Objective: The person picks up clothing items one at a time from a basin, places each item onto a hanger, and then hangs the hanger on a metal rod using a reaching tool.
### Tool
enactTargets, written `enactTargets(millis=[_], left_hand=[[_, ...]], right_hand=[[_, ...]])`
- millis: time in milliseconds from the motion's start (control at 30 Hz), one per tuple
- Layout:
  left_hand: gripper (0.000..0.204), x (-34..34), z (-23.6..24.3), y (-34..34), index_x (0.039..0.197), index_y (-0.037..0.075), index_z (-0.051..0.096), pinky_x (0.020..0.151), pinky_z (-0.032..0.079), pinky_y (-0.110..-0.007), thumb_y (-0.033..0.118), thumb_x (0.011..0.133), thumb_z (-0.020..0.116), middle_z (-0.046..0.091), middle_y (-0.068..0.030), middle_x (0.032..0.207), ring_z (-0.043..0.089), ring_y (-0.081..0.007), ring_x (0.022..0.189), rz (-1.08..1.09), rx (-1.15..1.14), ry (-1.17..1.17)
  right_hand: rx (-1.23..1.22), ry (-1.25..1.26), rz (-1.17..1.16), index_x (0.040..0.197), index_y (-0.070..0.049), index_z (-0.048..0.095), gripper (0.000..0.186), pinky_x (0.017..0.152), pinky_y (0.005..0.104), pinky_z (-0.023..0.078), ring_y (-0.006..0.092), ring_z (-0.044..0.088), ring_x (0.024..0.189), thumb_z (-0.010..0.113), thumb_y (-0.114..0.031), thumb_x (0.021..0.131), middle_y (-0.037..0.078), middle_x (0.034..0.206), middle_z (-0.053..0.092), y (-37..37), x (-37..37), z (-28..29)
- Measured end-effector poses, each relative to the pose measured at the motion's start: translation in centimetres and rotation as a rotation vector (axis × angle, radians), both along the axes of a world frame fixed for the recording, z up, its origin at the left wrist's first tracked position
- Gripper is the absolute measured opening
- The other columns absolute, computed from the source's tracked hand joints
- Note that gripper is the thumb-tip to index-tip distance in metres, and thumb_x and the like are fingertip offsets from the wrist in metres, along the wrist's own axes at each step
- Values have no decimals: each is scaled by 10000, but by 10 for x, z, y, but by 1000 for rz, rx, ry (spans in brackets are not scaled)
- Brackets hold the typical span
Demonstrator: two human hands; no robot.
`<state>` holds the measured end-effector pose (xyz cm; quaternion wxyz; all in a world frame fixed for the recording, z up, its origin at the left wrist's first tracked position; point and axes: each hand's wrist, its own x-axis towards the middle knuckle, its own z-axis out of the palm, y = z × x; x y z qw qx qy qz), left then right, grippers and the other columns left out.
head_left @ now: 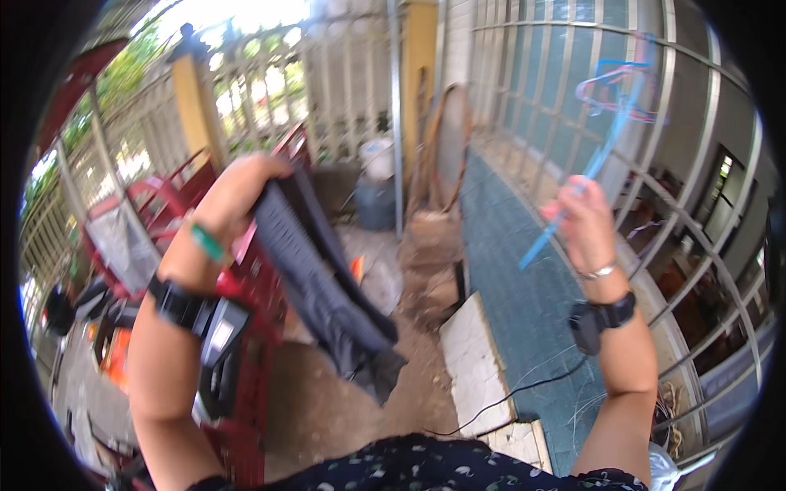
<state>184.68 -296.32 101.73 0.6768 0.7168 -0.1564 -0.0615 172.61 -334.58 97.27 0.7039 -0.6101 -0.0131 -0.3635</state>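
While two hands [264, 169] [583, 217] grip, one cloth [327, 274] hangs.

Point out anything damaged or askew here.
The pale slab beside the teal floor may be cracked: dark, crack-like lines cross its face, though blur leaves this uncertain. The dark cloth hangs lopsided from the left hand, but that looks ordinary for held fabric.

We're not managing to read any text, numbers or signs here, tbh. On the dark box [237, 329] strapped to the left forearm [166, 360] we're spotting a pale rectangle [219, 335], but it's coming through too blurry for us to tell whether it's bearing any print.
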Motion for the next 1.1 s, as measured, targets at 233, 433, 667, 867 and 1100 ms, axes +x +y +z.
enactTargets(millis=[233, 433, 667, 867, 1100], left_hand=[[167, -19, -10, 11, 773, -50, 573, 546, 483, -293, 96, 711, 521, 585, -100, 661, 577, -196, 554, 38, 30, 42], [197, -12, -24, 5, 770, -50, 585, 576, 492, -284, 136, 735, 533, 606, -108, 675, 590, -196, 570, -55, 87, 70], [227, -29, -5, -13, 826, -50, 578, 592, 525, -298, 162, 774, 515, 620, -128, 724, 615, -206, 598, -54, 37, 33], [222, -30, -1, 57, 813, -27, 576, 585, 525, -290, 183, 792, 508, 620, -115, 696, 611, -202, 567, -9, -45, 11], [211, 6, -1, 140, 861, 45, 569, 491, 481, -311, 234, 779, 522, 589, -73, 728, 585, -175, 568, 488, 100, -148]], right_hand=[[-112, 254, -30, 1005, -53, 457, 221, 407, 166, 227, 13, 277, 460, 452, -237, 882, -52, 620, 363, 62, -65, -52], [38, -21, 233, 1047, -50, 480, 329, 410, 192, 163, 31, 188, 471, 340, -321, 924, -64, 579, 241, 124, -72, -41], [263, -583, 767, 1061, -51, 473, 382, 477, 221, 249, 66, 257, 496, 324, -372, 914, -44, 607, 300, 175, -23, -31], [314, 39, 892, 960, -39, 465, 319, 458, 199, 263, 55, 272, 492, 361, -337, 912, -45, 603, 290, 255, -12, -99], [25, 428, 1114, 872, -26, 501, 252, 413, 171, 205, 18, 227, 459, 419, -262, 905, -80, 560, 278, 262, -11, -92]])
